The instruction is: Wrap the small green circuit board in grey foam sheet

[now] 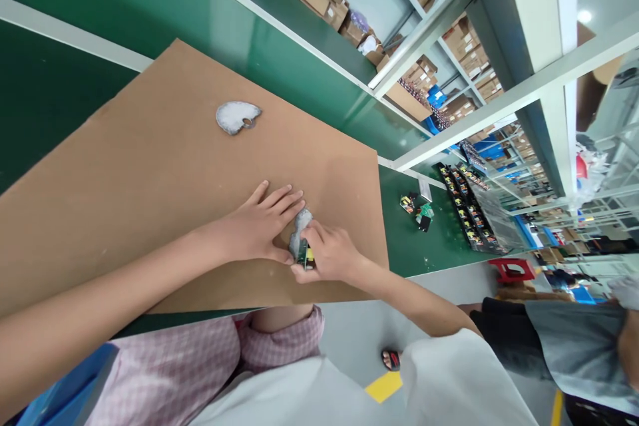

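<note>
My left hand (262, 223) lies on the brown cardboard sheet (164, 166) with its fingers spread, its thumb and fingertips beside a small grey-white piece (300, 229). From the other side, my right hand (327, 253) is closed on a small green board with yellow and black parts (308, 257), held at the near end of that piece. The fingers partly hide the board and the piece. Farther off on the cardboard lies a flat, rounded, grey-white piece (237, 117) with a small notch or ring at one edge.
Small green and black parts (423, 214) lie on the green table (407, 249) to the right, near black trays of parts (462, 206). Metal uprights and box-filled shelves stand beyond. A person in grey (564, 339) is at the right, near a red stool (514, 270).
</note>
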`<action>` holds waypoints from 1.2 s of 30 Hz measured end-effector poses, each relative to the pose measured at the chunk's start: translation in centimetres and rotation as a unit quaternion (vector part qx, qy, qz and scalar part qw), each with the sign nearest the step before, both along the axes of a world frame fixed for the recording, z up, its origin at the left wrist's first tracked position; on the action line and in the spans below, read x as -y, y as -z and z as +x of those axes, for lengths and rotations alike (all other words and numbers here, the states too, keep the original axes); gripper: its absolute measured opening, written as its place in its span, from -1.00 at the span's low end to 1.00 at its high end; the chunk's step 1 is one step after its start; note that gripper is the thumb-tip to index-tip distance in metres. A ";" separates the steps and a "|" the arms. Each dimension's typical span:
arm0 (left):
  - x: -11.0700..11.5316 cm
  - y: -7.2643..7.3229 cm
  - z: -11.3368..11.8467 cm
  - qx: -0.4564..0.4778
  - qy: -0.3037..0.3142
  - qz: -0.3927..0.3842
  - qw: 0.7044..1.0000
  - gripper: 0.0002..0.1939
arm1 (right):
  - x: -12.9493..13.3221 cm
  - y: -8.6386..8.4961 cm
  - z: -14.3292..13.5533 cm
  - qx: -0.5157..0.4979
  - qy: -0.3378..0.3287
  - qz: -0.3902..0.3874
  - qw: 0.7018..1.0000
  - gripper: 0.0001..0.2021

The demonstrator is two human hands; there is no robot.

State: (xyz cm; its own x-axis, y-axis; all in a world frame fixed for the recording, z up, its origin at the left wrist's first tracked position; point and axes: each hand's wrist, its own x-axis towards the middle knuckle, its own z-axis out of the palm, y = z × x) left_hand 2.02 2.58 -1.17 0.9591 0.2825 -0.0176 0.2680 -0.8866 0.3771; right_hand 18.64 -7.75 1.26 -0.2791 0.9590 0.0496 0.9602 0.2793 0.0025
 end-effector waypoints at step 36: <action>-0.2 -0.8 -0.2 0.007 -0.010 -0.014 1.000 -0.03 | -0.6 0.2 -0.4 0.001 0.063 0.015 0.998 -0.64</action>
State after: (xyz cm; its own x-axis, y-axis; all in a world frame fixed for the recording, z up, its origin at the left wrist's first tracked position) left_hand 1.79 2.73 -0.38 0.9536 0.3009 -0.0124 0.2798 -0.8701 0.4057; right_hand 18.23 -7.14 1.09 -0.1568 0.9846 0.0775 0.9876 0.1563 0.0117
